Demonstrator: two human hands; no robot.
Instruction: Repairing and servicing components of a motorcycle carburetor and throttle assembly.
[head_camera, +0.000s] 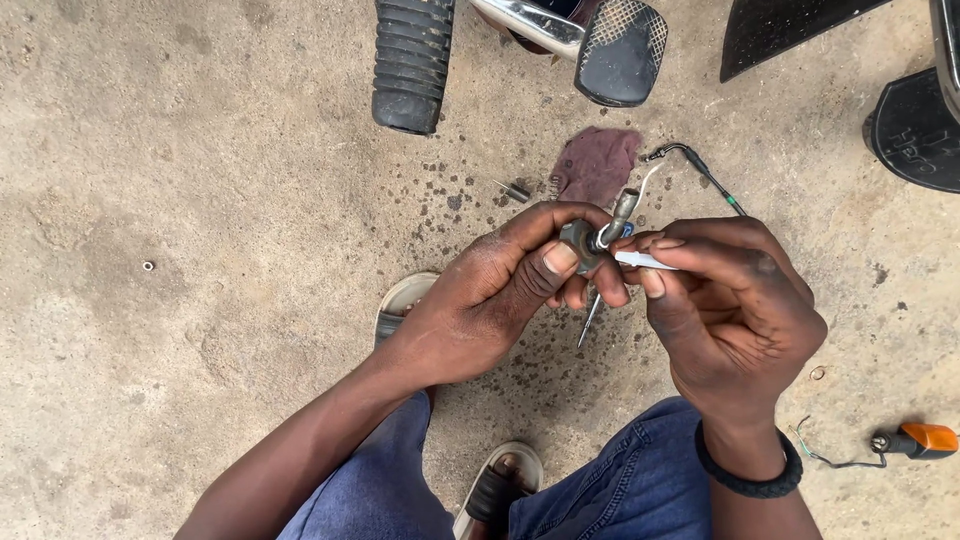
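Observation:
My left hand (490, 295) grips a small round grey metal part (580, 243) between thumb and fingers at the centre of the view. A short metal stem (622, 212) sticks up from that part. My right hand (735, 305) pinches a thin white rod (645, 261) whose tip meets the metal part. A slim metal pin (590, 320) hangs down below my left fingers. Both hands are held above the stained concrete floor (200, 250), over my knees in blue jeans.
A dark red rag (598, 162) lies on the floor beyond my hands, beside a black cable with a green wire (700, 170). A ribbed black rubber footrest (410, 60) and a black pedal (620, 50) are at the top. An orange indicator lamp (920, 438) lies right.

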